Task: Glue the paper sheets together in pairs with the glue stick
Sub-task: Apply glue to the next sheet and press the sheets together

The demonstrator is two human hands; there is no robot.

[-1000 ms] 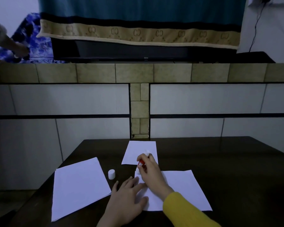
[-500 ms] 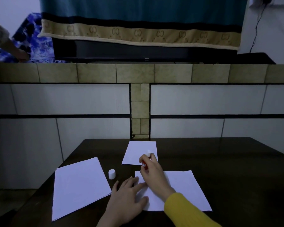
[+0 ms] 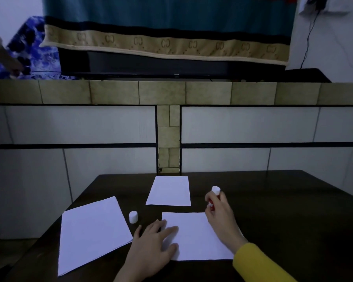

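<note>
A white paper sheet (image 3: 194,237) lies in front of me on the dark table (image 3: 283,210). My left hand (image 3: 151,249) presses flat on its left part, fingers spread. My right hand (image 3: 220,218) grips a red glue stick (image 3: 214,195) with a white end, held above the sheet's far right corner. The glue stick's white cap (image 3: 133,216) stands on the table left of the sheet. A stack of white paper (image 3: 92,233) lies at the left. A smaller sheet (image 3: 169,191) lies farther back in the middle.
The table stands against a tiled wall with a ledge (image 3: 171,92). A dark screen (image 3: 171,66) under a teal cloth sits on the ledge. Another person's hand (image 3: 6,60) reaches over a blue patterned fabric at the far left.
My right hand has moved with the glue stick from the sheet's far left corner to its far right corner. My left hand stays pressed on the sheet.
</note>
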